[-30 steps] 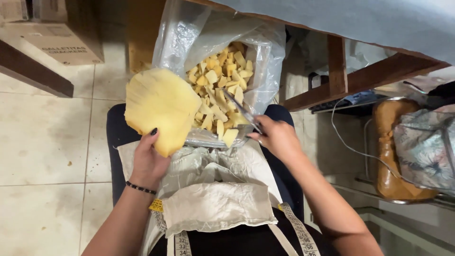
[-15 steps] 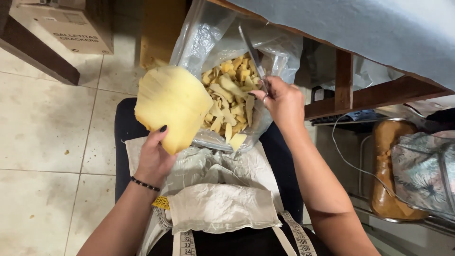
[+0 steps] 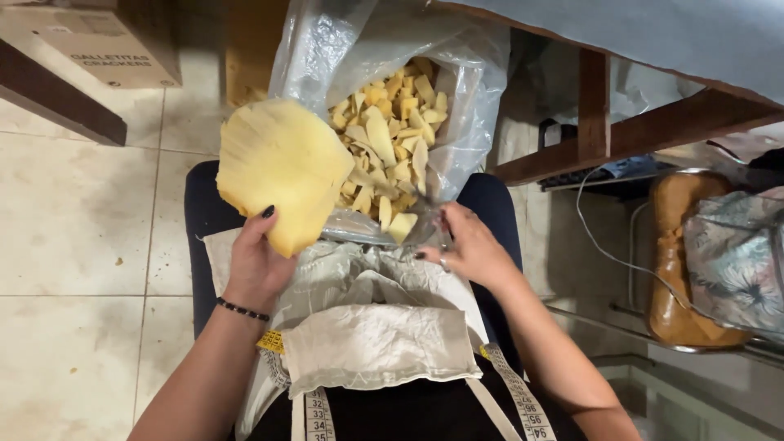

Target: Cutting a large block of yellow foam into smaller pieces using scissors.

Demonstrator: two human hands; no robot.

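Fingers of my left hand wrap around a big yellow block, holding it up over my lap, just left of the clear plastic bag full of yellow cut pieces. My right hand curls closed at the bag's near edge, gripping a knife that's mostly hidden. A white cloth covers my lap.

Cardboard box: on the tiled floor, far up and left of the fingers. Wooden table frame: up and right of them. Patterned cloth bundle: far right. White cloth: on the lap, just below them.
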